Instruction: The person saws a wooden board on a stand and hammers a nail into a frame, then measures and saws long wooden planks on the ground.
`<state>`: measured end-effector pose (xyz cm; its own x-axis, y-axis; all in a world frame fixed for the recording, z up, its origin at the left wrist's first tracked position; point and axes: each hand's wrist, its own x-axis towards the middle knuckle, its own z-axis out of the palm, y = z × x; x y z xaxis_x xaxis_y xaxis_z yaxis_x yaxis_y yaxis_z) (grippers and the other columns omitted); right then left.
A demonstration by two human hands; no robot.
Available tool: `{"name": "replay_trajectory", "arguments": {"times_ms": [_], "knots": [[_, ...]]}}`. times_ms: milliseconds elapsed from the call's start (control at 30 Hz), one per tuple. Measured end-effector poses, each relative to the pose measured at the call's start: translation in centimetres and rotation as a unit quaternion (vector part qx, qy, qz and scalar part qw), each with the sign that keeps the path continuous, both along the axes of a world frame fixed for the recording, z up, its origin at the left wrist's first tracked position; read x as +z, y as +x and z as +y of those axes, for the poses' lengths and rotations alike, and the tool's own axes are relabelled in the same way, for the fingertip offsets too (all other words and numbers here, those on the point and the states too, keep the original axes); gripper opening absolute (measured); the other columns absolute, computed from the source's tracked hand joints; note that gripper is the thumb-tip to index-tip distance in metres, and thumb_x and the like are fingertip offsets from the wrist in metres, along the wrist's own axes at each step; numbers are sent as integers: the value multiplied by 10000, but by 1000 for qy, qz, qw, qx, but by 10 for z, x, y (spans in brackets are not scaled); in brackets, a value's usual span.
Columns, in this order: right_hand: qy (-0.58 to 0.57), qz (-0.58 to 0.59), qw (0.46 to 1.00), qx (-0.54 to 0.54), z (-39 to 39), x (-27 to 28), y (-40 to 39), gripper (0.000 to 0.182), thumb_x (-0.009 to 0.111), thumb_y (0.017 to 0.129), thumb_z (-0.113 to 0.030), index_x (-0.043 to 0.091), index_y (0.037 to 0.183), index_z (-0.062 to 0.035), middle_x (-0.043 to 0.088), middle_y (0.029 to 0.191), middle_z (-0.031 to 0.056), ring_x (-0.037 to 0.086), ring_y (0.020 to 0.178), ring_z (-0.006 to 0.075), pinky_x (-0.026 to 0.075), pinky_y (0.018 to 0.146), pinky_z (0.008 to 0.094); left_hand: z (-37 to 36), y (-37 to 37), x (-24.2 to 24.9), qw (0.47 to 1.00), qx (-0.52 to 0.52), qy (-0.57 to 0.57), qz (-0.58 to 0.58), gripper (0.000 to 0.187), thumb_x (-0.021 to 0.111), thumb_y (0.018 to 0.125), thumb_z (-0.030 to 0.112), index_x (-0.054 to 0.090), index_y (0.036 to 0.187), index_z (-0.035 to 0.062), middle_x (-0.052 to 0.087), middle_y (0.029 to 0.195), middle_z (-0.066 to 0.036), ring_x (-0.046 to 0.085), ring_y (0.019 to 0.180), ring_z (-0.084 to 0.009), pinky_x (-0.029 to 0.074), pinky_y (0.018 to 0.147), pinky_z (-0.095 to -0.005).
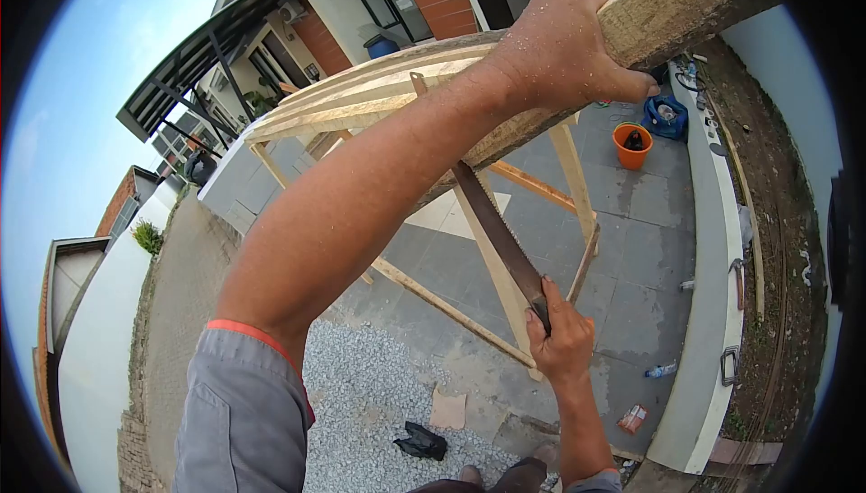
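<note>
My left hand (pixel 564 53) is wrapped over a rough wooden beam (pixel 672 10), its thumb along the near side. Pale sawdust specks dot the hand and forearm. Low and to the right, my right hand (pixel 561 335) grips the dark handle of a hand saw (pixel 501 231). The toothed blade slants up and left, crossing the beam below my left forearm. That forearm hides the middle of the blade, and the tip shows beyond it. Whether the blade sits in a cut cannot be seen. Beneath the beam stands a wooden frame (pixel 451 311) of pale timber.
An orange bucket (pixel 633 147) and a blue bag (pixel 666 117) stand on grey paving at the right. A low white wall (pixel 713 313) carries a hammer (pixel 737 284). Gravel (pixel 356 394) and a black plastic bag (pixel 421 442) lie near my feet, with a bottle (pixel 660 370) farther right.
</note>
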<state>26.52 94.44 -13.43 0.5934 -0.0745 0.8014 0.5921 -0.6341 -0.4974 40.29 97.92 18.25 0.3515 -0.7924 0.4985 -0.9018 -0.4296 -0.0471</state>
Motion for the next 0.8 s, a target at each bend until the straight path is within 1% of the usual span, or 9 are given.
{"name": "replay_trajectory", "arguments": {"times_ms": [67, 167, 233, 300, 400, 533, 633, 733, 800], "knots": [[-19, 28, 999, 0, 27, 78, 34, 503, 699, 874, -300, 594, 1275, -15, 563, 640, 76, 555, 490, 209, 461, 469, 347, 4, -2, 1, 1000, -1, -4, 13, 698, 820, 640, 485, 649, 1011, -81, 663, 804, -208, 679, 691, -288, 549, 680, -321], [-6, -4, 1000, 8, 35, 84, 54, 479, 679, 896, -298, 591, 1283, -29, 559, 638, 74, 559, 495, 215, 467, 473, 354, 0, 3, 1, 1000, -8, -12, 18, 691, 820, 636, 477, 650, 1004, -82, 664, 802, -208, 679, 690, -287, 550, 681, -321], [-26, 3, 1000, 3, 8, 54, 23, 494, 691, 883, -303, 592, 1280, -25, 562, 637, 75, 561, 500, 212, 465, 473, 352, 5, 2, 2, 1000, -9, -10, 27, 686, 821, 634, 473, 651, 1000, -83, 664, 801, -208, 679, 690, -286, 551, 682, -321], [-75, 9, 997, -15, -28, -10, -12, 517, 699, 872, -323, 593, 1280, -24, 571, 635, 77, 563, 498, 214, 466, 476, 351, 5, 1, 1, 999, -10, -12, 32, 682, 821, 632, 468, 651, 996, -83, 664, 799, -208, 679, 689, -285, 551, 682, -321], [-33, 3, 999, -11, -30, -21, -13, 536, 701, 864, -348, 594, 1281, -28, 581, 632, 80, 564, 496, 217, 464, 478, 353, -1, 5, 0, 1000, -9, -18, 20, 675, 822, 629, 460, 653, 990, -84, 664, 797, -208, 680, 689, -284, 552, 683, -322], [-22, 5, 999, 25, 31, 94, 71, 505, 693, 876, -335, 598, 1279, -45, 591, 652, 87, 568, 499, 222, 470, 488, 349, 3, 6, 4, 999, -3, -20, 25, 665, 822, 624, 450, 654, 981, -85, 664, 795, -209, 680, 688, -282, 553, 684, -322], [-26, 10, 999, 22, 15, 78, 47, 496, 698, 868, -321, 607, 1259, -30, 591, 646, 84, 573, 507, 219, 474, 493, 341, 1, 6, 0, 999, -8, -32, 26, 658, 823, 621, 443, 655, 975, -86, 664, 793, -209, 680, 687, -281, 554, 685, -322], [-54, -3, 999, 9, -37, -10, -12, 503, 714, 843, -304, 617, 1231, 1, 595, 638, 78, 574, 508, 208, 466, 487, 342, 0, 6, 0, 999, -6, -32, 23, 651, 823, 617, 436, 656, 968, -87, 664, 791, -209, 680, 686, -280, 555, 686, -322], [-72, -14, 997, 13, -42, -26, -10, 506, 720, 834, -295, 618, 1225, 10, 597, 637, 76, 573, 504, 205, 463, 483, 342, -4, 6, -2, 999, 12, -40, 5, 647, 824, 615, 431, 657, 964, -88, 665, 789, -209, 680, 686, -279, 556, 687, -322]]}}
